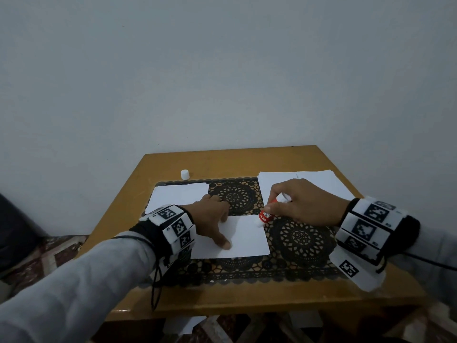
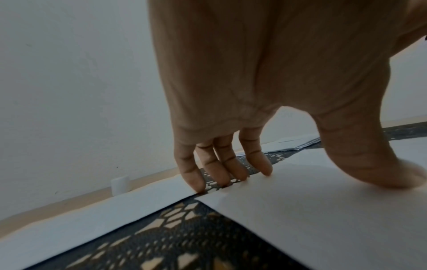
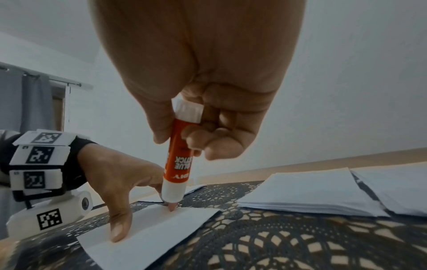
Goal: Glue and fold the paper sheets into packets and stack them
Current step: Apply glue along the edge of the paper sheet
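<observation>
A white rectangular paper sheet (image 1: 237,237) lies on the black lace mat (image 1: 300,237). The left hand (image 1: 210,219) presses it with spread, straight fingers. The right hand (image 1: 306,203), fingers curled, grips a red-and-white glue stick (image 1: 265,215), tip touching the sheet's far right edge.

In the head view the left hand (image 1: 210,216) covers the left part of the paper sheet (image 1: 244,238). The right hand (image 1: 304,201) hides the upper end of the glue stick (image 1: 265,215), and its label is too small to read fully. In the left wrist view the thumb tip is blurred.
</observation>
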Demonstrator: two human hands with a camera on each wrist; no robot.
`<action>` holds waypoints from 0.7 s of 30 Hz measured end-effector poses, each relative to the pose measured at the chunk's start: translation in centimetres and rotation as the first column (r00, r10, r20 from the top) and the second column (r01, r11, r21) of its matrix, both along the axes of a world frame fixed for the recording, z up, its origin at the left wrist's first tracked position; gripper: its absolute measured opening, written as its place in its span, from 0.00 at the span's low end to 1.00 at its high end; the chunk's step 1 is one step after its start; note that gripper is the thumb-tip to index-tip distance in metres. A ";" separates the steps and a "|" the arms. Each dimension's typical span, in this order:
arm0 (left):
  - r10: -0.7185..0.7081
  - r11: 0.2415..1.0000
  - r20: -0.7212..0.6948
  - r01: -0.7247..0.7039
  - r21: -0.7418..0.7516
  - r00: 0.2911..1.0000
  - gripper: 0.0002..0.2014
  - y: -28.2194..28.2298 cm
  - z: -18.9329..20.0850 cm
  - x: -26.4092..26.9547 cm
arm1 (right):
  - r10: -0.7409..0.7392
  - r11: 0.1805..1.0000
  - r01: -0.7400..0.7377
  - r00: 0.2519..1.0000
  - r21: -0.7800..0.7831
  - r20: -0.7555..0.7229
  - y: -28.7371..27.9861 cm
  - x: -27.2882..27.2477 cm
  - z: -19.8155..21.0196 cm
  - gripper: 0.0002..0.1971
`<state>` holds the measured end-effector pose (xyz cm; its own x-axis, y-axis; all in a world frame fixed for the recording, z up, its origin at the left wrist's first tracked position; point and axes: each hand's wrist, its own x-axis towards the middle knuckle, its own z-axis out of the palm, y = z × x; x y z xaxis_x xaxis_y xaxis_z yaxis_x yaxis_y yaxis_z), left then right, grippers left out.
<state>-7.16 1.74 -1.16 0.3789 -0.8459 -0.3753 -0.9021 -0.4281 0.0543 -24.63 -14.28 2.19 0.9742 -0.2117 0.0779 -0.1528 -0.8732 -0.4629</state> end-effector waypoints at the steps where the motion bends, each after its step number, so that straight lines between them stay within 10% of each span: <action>1: 0.000 1.000 -0.009 0.000 -0.009 1.000 0.33 -0.1 0.0 0.1 | 0.004 1.000 -0.004 1.000 0.009 0.012 -0.1 -0.1 -0.1 0.12; 16: 0.068 0.998 -0.121 -0.065 0.026 0.990 0.30 -1.2 0.7 0.4 | -0.016 0.997 0.012 0.998 0.073 0.059 -1.5 -1.6 -1.8 0.05; 21: 0.011 0.996 -0.113 -0.021 -0.082 0.994 0.15 -1.3 1.7 0.2 | -0.027 0.996 0.018 0.995 0.084 0.099 -2.0 -1.7 -1.4 0.07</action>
<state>-6.95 0.46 0.51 0.3521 -0.8701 -0.3448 -0.8812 -0.4323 0.1911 -26.30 -16.32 0.76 0.9574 -0.2433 0.1558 -0.1215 -0.8283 -0.5470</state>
